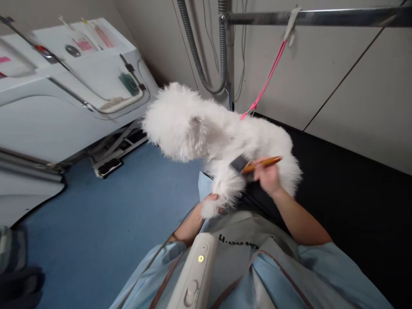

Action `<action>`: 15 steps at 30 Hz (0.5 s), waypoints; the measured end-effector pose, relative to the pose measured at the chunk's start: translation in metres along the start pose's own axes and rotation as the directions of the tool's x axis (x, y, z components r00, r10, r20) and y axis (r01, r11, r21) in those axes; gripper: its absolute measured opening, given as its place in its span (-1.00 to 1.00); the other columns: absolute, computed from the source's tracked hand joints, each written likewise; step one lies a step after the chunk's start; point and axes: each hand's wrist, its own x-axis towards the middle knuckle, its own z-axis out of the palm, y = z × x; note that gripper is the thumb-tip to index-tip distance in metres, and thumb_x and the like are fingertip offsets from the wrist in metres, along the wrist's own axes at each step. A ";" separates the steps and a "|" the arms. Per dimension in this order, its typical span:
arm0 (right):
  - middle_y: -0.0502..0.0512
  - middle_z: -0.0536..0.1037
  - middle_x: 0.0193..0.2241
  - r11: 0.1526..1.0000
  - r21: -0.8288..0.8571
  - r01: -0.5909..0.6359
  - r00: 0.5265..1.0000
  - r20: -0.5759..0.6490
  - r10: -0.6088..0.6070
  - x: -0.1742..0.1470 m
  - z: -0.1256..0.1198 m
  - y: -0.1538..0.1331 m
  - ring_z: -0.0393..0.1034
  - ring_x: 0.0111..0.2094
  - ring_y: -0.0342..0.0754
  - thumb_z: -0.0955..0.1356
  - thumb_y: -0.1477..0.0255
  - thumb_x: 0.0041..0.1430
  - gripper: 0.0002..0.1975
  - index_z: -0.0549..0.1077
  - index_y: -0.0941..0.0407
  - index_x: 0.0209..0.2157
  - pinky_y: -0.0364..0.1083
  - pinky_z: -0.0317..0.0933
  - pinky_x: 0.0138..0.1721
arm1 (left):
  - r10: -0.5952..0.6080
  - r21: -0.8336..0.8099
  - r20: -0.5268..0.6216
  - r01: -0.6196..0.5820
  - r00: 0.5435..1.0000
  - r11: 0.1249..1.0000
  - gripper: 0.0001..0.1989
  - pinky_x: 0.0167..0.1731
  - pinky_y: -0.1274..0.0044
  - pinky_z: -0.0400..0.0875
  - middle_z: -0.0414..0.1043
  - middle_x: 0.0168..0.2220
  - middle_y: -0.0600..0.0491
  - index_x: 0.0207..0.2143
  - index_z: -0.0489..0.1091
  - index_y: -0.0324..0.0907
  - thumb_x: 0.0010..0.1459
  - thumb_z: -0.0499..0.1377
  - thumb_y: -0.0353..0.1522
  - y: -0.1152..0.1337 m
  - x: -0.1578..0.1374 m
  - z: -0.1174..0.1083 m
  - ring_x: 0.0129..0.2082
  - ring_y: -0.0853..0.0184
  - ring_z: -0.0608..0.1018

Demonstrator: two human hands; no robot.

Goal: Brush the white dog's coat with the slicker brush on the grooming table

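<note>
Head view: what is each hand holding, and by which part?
The right hand holds a brush by its wooden handle, its head against the white dog. The left hand holds the dog's paw.

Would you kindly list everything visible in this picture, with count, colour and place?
dog: one, fluffy white, on the table edge, centre
leash: one, pink, from the dog up to the bar
bar: one, metal, top right
hose: one, grey ribbed, against the wall
table: one, black top, right
tub: one, white, upper left
floor: blue, lower left
dryer: one, white with a lit lamp, bottom centre
brush: one, wooden handle, on the dog's fur
apron: one, grey over light blue sleeves
left hand: holds the dog's paw
right hand: grips the brush
</note>
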 end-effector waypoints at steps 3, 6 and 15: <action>-0.13 0.34 -0.77 0.993 -0.005 -0.119 0.982 0.147 0.118 0.001 0.003 0.006 0.22 -0.75 -0.15 0.41 -0.23 -0.05 -0.39 0.36 0.06 -0.42 -0.14 0.17 -0.67 | -0.063 -0.066 0.008 0.063 0.998 0.996 -0.50 -0.63 0.64 0.17 0.46 -0.44 0.03 -0.29 0.41 -0.28 -0.19 0.46 -0.16 0.001 -0.005 -0.001 -0.60 0.46 0.39; -0.17 0.30 -0.78 0.999 0.053 -0.002 0.970 -0.243 0.015 0.007 0.001 0.008 0.18 -0.75 -0.18 0.29 -0.28 0.05 -0.38 0.32 0.04 -0.40 -0.17 0.16 -0.64 | -0.061 -0.060 -0.047 0.058 0.997 0.997 -0.50 -0.65 0.64 0.07 0.37 -0.51 0.10 -0.36 0.35 -0.26 -0.24 0.46 -0.14 0.001 -0.009 -0.001 -0.66 0.53 0.24; -0.13 0.34 -0.78 0.999 0.012 -0.032 0.990 -0.140 0.034 0.023 0.009 0.004 0.24 -0.74 -0.15 0.29 -0.29 0.02 -0.37 0.32 0.04 -0.42 -0.16 0.18 -0.64 | -0.035 0.181 -0.200 0.072 0.979 0.981 -0.53 -0.67 0.61 0.02 0.09 -0.68 0.19 -0.53 0.26 -0.19 -0.34 0.42 -0.12 0.002 -0.009 -0.001 -0.71 0.54 0.09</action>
